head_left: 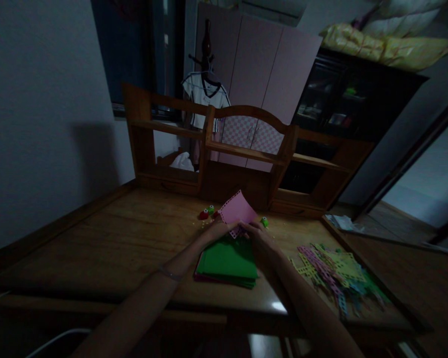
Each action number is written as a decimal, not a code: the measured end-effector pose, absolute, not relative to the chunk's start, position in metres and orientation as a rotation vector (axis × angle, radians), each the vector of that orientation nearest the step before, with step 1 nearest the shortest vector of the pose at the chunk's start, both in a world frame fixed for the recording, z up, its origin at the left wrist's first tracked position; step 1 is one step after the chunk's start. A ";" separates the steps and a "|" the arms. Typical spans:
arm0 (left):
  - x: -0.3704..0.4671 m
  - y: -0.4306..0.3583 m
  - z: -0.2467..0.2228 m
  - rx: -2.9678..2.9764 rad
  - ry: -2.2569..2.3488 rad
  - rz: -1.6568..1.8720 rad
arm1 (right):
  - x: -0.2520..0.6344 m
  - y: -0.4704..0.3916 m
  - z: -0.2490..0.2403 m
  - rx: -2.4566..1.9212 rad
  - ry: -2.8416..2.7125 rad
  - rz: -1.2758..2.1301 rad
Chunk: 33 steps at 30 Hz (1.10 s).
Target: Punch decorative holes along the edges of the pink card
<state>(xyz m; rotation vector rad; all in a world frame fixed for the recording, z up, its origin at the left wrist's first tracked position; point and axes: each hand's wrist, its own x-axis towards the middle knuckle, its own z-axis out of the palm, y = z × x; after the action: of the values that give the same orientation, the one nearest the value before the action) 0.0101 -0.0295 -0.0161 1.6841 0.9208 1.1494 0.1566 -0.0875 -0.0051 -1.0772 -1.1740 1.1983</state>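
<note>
A pink sheet (238, 210) with small holes along its edges is held up over the wooden desk, tilted. My left hand (221, 228) grips its lower left side, fingers closed on it. At its lower right edge my right hand (257, 232) is also closed on the sheet; some fingertips are hidden. Beneath both hands lies a stack of green sheets (227, 261), with a dark pink edge showing under it. Beyond my left hand sit a small red object with eyes (203, 215) and a green one (211, 209). Another green object with an eye (264, 222) is just past my right hand.
A heap of hole-punched yellow, pink, green and blue pieces (332, 268) covers the desk's right side. Tiny light bits lie near the red object. A wooden shelf unit (242, 151) rises along the far edge; a wall (59, 124) stands at the left.
</note>
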 end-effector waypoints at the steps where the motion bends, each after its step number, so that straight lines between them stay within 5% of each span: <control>1: 0.010 -0.031 -0.015 1.685 0.922 1.132 | 0.157 -0.087 -0.006 -1.060 -1.161 1.221; 33: 0.012 -0.029 -0.014 1.629 0.814 1.148 | 0.173 -0.069 -0.001 -0.979 -1.174 1.206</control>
<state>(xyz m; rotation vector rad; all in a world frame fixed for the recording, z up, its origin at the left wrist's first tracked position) 0.0121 -0.0286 -0.0138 1.6286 0.8137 1.1476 0.1732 -0.0693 -0.0006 -0.9791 -1.1737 1.2059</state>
